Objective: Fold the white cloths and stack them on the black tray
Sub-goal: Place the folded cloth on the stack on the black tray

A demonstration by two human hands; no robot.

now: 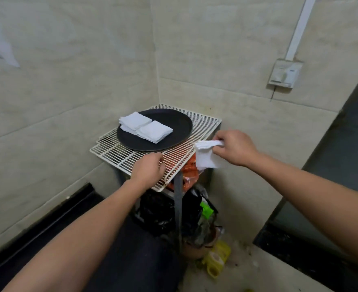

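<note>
Head view, near to far. Under the wire rack, on the floor: a yellow plastic item, black bags and, higher up just below the rack's near-right corner, an orange bag. Left hand: back up, fingers loosely bent with their tips on the rack at its near edge, nothing held. Right hand: raised just off the rack's right edge, close to the near-right corner, thumb and fingers pinching the top of a white cloth; the cloth hangs down from this grip, partly folded over at its upper edge, clear of the rack surface. Black tray: round, lying flat on the middle of the rack, its near rim well apart from the left hand. On the left half of the tray, two stacks of folded white cloths, touching one another: the near stack towards the tray's centre, the far stack at the tray's left rim and slightly overhanging it. The right half of the tray is bare. Behind: the rack's far corner sits in the corner of two tiled walls; on the right wall, a socket box fed from above by a white conduit
</note>
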